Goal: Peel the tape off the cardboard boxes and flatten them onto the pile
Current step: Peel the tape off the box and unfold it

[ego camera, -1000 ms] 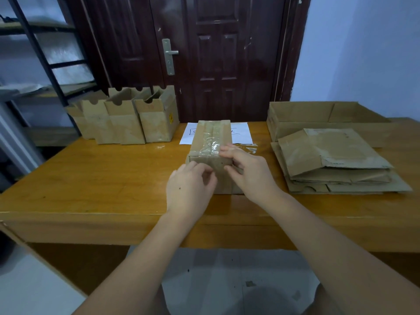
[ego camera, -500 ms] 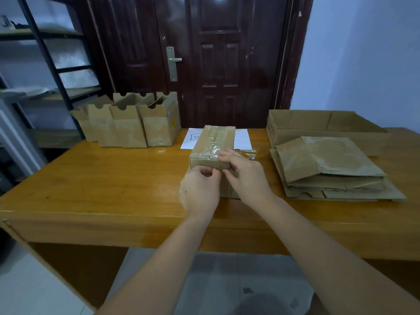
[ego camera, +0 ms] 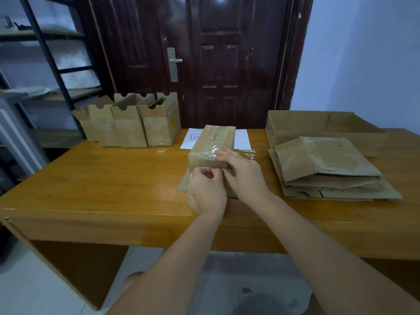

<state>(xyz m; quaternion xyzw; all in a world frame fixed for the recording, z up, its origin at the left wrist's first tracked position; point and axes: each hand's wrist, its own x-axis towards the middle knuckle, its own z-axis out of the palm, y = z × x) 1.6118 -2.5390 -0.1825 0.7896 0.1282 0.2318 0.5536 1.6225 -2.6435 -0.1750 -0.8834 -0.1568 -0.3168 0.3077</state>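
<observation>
Matt brown cardboard box (ego camera: 213,144); glossy clear crinkled tape (ego camera: 211,146); smooth varnished wooden table (ego camera: 109,178); white paper sheet (ego camera: 242,139).

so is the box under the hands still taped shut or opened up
Still taped shut: clear tape runs along the top of the box, wrinkled near the front edge where the right hand and left hand work.

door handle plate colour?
Silver-grey metal door handle plate, set on the dark brown door; head view, the only one.

left hand (ego camera: 205,192): bare, no ring | right hand (ego camera: 244,178): bare | forearms: sleeveless, no watch
</observation>
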